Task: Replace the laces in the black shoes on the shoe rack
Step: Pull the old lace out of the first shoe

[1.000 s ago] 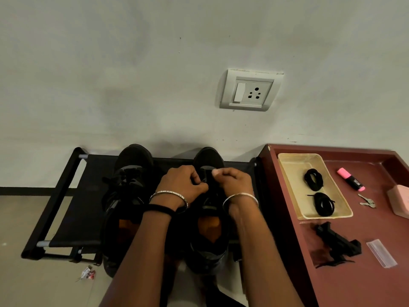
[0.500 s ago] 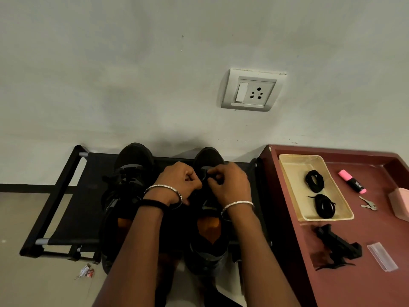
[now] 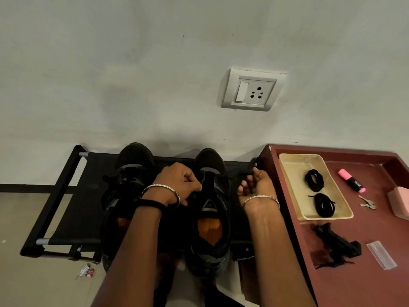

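On the rack [image 3: 66,207], shoes [image 3: 209,161] point wallward; left hand [image 3: 179,182] pinches one, right hand [image 3: 259,187] unclear.

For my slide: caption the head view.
Left hand grips the right black shoe on the rack; right hand hovers palm-up beside it.

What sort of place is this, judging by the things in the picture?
Probably a home, perhaps near the entrance: a low shoe rack with black shoes stands against a wall, a switch and socket plate is fixed to that wall, and keys lie on a red-brown table beside the rack.
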